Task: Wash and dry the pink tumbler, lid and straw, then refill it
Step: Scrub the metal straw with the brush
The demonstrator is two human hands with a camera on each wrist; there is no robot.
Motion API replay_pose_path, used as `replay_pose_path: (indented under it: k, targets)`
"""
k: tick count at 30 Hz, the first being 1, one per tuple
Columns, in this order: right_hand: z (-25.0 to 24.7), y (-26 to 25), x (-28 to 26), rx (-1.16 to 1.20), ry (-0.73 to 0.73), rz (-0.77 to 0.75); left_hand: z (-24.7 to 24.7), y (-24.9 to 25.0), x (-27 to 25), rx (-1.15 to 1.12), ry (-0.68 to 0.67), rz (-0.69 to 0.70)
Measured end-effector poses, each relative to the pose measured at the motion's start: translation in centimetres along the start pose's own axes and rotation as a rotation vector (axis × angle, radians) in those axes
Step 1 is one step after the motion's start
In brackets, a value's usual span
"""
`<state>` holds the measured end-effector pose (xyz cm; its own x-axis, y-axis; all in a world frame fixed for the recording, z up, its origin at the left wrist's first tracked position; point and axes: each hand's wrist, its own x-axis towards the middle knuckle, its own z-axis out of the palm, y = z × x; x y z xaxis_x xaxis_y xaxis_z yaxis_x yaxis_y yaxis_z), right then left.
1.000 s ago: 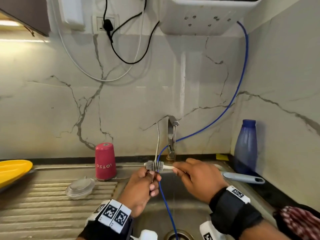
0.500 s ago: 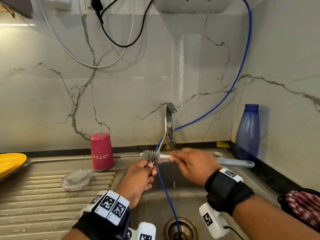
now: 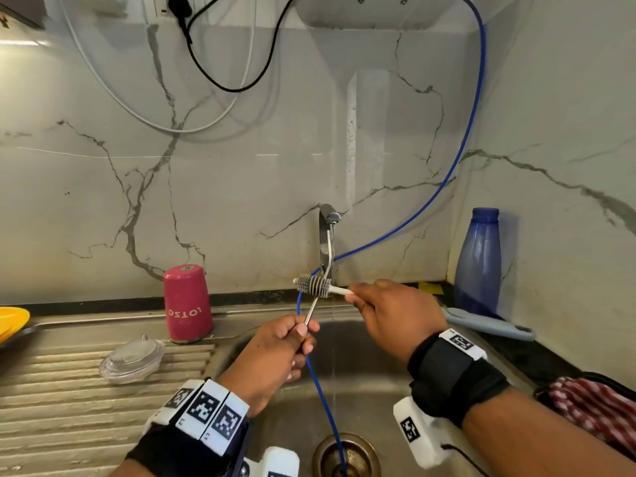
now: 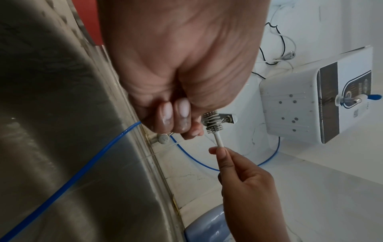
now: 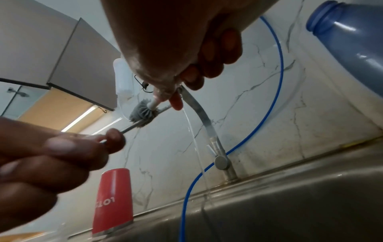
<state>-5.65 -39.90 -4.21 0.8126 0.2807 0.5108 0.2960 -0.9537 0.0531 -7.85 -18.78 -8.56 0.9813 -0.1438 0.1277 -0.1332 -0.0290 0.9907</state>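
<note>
Over the sink, my left hand [image 3: 303, 330] pinches the lower end of a thin metal straw [image 3: 324, 263], which leans up towards the tap spout. My right hand [image 3: 358, 296] grips the white handle of a small grey bristle brush [image 3: 311, 285], and its bristles lie across the straw's middle. In the right wrist view the brush [image 5: 143, 113] touches the straw [image 5: 132, 126] beside a thin stream of water [image 5: 194, 139]. The pink tumbler [image 3: 187, 304] stands upside down on the drainboard. The clear lid [image 3: 132, 359] lies in front of it.
The tap [image 3: 327, 232] runs into the steel sink [image 3: 371, 373]. A blue hose [image 3: 320, 390] drops into the drain [image 3: 346, 456]. A blue bottle [image 3: 478, 266] and a grey-handled tool [image 3: 488, 327] sit right. A checked cloth [image 3: 599, 407] lies near right, a yellow plate [image 3: 12, 321] far left.
The straw's top has tilted right, towards the tap spout. My left hand now holds it lower, so the brush sits further up the straw from my fingers.
</note>
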Motion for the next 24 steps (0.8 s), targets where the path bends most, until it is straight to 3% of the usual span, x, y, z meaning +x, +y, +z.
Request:
replay_pose_path:
  k: [5,10,12,16,18,24]
  targets:
    - [-0.2,-1.4,-0.7,0.016,-0.081,-0.203,-1.1,-0.4,-0.1,0.030,0.082,-0.050]
    - [0.3,1.4,0.5,0.056,-0.007,0.047,-0.8,-0.6,0.0,0.132,0.048,-0.023]
    - [0.3,2.3,0.5,0.051,0.011,0.058,-0.5,-0.7,0.1,0.147,0.023,-0.033]
    - [0.3,0.8,-0.6,0.027,-0.059,-0.189,-0.6,-0.6,0.1,0.064,0.069,-0.087]
    - [0.1,-0.1,-0.5,0.024,-0.070,-0.243,-0.7,-0.2,0.0,0.017,0.100,-0.092]
    - [-0.5,0.7,-0.1,0.035,0.035,-0.020,-0.5,0.1,0.1,0.104,0.099,0.001]
